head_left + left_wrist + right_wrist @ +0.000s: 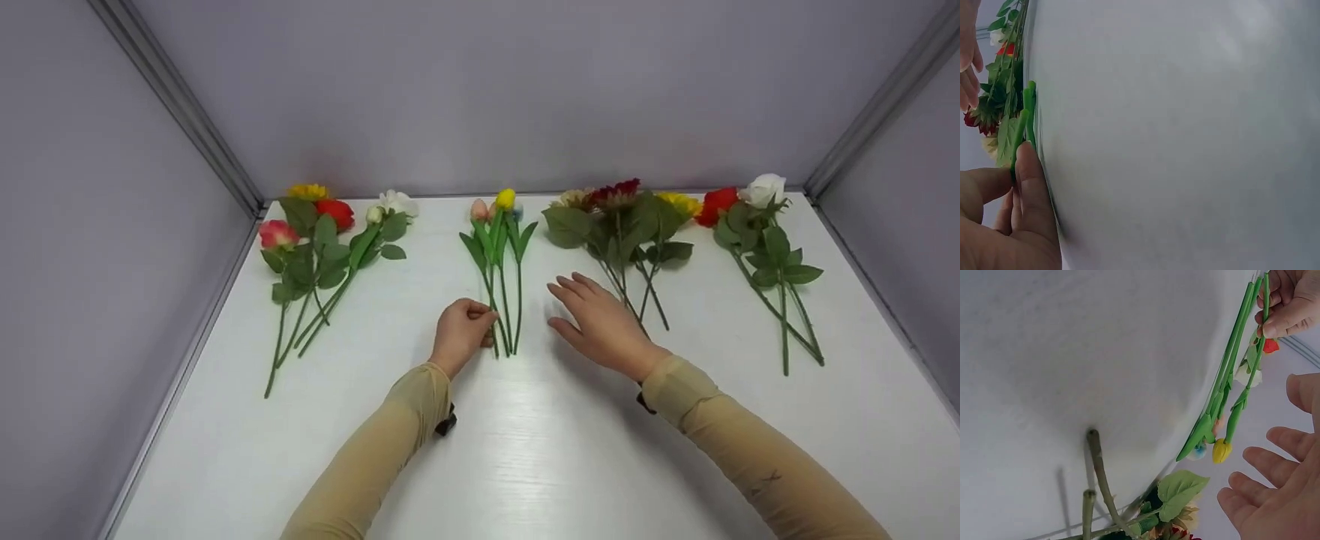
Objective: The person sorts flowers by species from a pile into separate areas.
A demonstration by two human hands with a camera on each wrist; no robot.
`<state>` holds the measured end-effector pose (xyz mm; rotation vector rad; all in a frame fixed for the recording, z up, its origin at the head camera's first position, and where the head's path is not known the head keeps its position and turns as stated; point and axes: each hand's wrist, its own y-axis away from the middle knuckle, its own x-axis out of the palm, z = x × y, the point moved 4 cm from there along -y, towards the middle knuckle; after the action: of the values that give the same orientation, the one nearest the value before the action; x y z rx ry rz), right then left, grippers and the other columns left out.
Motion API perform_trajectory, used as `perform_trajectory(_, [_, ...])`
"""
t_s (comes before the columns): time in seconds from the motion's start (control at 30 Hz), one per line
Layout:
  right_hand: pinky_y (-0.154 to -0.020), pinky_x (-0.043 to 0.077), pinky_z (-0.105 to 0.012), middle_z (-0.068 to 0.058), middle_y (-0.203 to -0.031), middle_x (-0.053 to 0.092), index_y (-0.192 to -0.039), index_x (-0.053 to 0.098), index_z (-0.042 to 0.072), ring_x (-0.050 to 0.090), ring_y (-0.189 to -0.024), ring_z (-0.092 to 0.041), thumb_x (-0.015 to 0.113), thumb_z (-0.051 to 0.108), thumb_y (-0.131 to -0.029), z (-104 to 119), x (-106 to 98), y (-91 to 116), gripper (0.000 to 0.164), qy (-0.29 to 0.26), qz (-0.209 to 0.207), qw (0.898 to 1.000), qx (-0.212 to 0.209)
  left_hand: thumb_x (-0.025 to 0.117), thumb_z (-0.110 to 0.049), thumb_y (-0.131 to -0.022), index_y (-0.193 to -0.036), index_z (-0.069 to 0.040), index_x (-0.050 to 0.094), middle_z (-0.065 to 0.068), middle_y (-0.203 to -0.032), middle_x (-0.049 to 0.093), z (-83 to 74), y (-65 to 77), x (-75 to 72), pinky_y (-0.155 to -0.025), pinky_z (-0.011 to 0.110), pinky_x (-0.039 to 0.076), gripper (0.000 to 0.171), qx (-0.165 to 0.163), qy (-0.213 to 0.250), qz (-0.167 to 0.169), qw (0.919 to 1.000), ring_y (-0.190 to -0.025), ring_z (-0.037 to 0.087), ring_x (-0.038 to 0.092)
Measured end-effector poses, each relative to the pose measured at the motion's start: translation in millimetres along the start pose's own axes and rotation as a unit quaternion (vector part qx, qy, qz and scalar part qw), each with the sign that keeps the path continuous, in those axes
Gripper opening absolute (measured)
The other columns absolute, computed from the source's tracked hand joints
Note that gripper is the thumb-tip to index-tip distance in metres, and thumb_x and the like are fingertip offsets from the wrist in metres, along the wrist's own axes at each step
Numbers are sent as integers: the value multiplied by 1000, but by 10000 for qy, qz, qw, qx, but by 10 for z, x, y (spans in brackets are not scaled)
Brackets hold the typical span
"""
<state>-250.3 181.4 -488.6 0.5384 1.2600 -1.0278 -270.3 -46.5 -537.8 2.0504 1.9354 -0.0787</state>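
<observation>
My left hand [462, 334] pinches the lower stem of a yellow tulip [1222, 450] between thumb and fingers. The right wrist view shows that stem standing off from the other tulip stems [1234, 349] lying beside it. Pink tulip heads [479, 210] and a blue tulip head [517, 213] are close to the yellow one at the back of the table. Palm down, my right hand [604, 330] hovers right of the tulips with its fingers extended, holding nothing. Its forearm side overlaps the lower stems of a dark red flower [616, 193] in the head view.
At the left lie a pink-red rose [278, 234], a red flower [335, 214] and a white flower [397, 202]. A white rose [763, 190] and a red rose [718, 205] lie at the right. Panel walls [480, 90] enclose the white table [510, 465] at back and sides.
</observation>
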Motion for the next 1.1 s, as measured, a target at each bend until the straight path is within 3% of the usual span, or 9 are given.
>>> perform_trajectory(0.33, [-120, 29, -51, -19, -154, 46, -150, 49, 2, 35, -146, -40, 60, 35, -105, 21, 39, -48, 57, -23, 116, 9999, -39, 70, -17, -99, -112, 0, 66, 14, -95, 69, -58, 20, -45, -70, 32, 61, 22, -304, -166, 462, 9983, -78, 20, 69])
perform_trajectory(0.5, [-120, 28, -52, -21, -153, 47, -150, 49, 1, 35, -146, -41, 62, 34, -104, 41, 56, -112, 57, -30, 151, 9999, -66, 72, -24, -98, -111, -3, 67, 10, -94, 68, -123, 58, -166, -69, 31, 59, 24, -141, -942, 489, 9942, -78, 18, 66])
perform_trajectory(0.6, [-120, 28, -52, -21, -153, 47, -149, 50, 1, 36, -145, -41, 62, 33, -104, 102, 78, -190, 57, 10, 215, 9997, -134, 71, -25, -99, -112, -5, 69, 6, -98, 68, -149, 53, -333, -71, 31, 56, 24, 73, -1627, 293, 9862, -81, 17, 65])
perform_trajectory(0.73, [-120, 29, -51, -19, -154, 47, -150, 50, 3, 37, -145, -40, 61, 35, -105, 258, 118, -358, 56, 67, 355, 9990, -251, 67, -23, -100, -114, -6, 72, 7, -104, 69, -151, 14, -715, -82, 36, 53, 22, 367, -2457, -119, 9686, -93, 21, 64])
perform_trajectory(0.87, [-119, 30, -50, -16, -153, 48, -150, 51, 6, 39, -144, -37, 60, 36, -105, 527, 187, -565, 55, 137, 496, 9976, -460, 63, -21, -100, -114, -5, 72, 11, -108, 70, -111, -3, -1240, -88, 44, 51, 23, 500, -3046, -577, 9494, -100, 28, 64])
perform_trajectory(1.1, [-120, 29, -45, -12, -155, 48, -151, 50, 10, 39, -145, -33, 57, 38, -106, 1244, 386, -860, 54, 330, 683, 9901, -1178, 57, -15, -101, -114, 1, 72, 20, -109, 72, 90, 84, -2197, -86, 53, 52, 25, 329, -3502, -1511, 9238, -101, 38, 66])
